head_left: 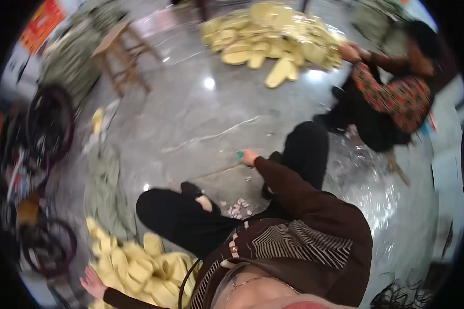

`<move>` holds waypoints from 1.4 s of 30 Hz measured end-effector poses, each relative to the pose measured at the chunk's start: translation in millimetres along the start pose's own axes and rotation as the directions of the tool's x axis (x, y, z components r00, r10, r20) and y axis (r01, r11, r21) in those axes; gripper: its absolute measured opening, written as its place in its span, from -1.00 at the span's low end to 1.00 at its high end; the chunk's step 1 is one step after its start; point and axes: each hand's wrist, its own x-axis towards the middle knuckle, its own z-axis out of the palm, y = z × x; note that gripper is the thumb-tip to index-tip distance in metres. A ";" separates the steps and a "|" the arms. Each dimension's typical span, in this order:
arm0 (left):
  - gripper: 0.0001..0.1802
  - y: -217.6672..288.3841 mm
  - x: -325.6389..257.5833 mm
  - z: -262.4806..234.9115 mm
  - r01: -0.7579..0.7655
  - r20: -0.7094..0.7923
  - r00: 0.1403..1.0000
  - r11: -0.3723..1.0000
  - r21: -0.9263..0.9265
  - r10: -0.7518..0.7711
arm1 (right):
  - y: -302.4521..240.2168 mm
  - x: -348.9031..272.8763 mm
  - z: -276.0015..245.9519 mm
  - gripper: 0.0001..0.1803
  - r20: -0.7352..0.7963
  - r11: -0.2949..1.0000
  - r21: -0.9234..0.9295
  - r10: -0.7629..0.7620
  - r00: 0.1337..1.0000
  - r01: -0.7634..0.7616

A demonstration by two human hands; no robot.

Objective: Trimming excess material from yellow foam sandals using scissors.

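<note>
My left hand is stretched out at the lower left with its fingers spread and nothing in it. It is beside a heap of yellow slippers on the floor next to my leg. In front of my knees, my right hand is closed around a small green thing, too small to make out its kind. Pale scraps lie scattered on the floor between my legs.
A larger pile of yellow slippers lies at the far side. A person sits low beside it, hands at its edge. A wooden stool, full sacks, an olive cloth and a bicycle wheel are to the left.
</note>
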 end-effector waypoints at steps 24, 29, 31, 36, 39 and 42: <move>-0.10 -349.8 -394.4 301.8 -0.070 0.463 -0.881 0.940 -0.333 0.098 | -44.2 -81.0 51.3 -0.77 0.155 0.951 -0.199 -0.208 0.966 0.237; -0.16 -351.1 -387.9 310.7 -0.086 0.469 -0.873 0.905 -0.417 0.133 | -43.2 -82.7 54.9 -0.77 0.123 0.914 -0.237 -0.307 0.944 0.329; -0.18 -360.2 -389.6 304.9 -0.095 0.483 -0.870 0.929 -0.358 0.097 | -31.3 -88.2 67.7 -0.76 0.110 0.945 -0.180 -0.257 0.960 0.273; -0.23 -398.9 -394.6 274.1 -0.145 0.505 -0.860 0.983 -0.116 -0.067 | -77.9 -80.4 25.8 -0.77 -0.149 0.934 -0.004 -0.354 0.923 0.357; -0.26 -426.9 -408.3 258.1 -0.127 0.470 -0.874 0.992 0.020 -0.122 | -128.8 -100.2 -7.5 -0.67 -0.378 0.840 0.253 -0.370 0.849 0.479; -0.29 -446.1 -428.2 251.9 -0.098 0.413 -0.901 0.990 0.098 -0.130 | -168.0 -150.7 -55.6 -0.69 -0.430 0.742 0.436 -0.324 0.842 0.508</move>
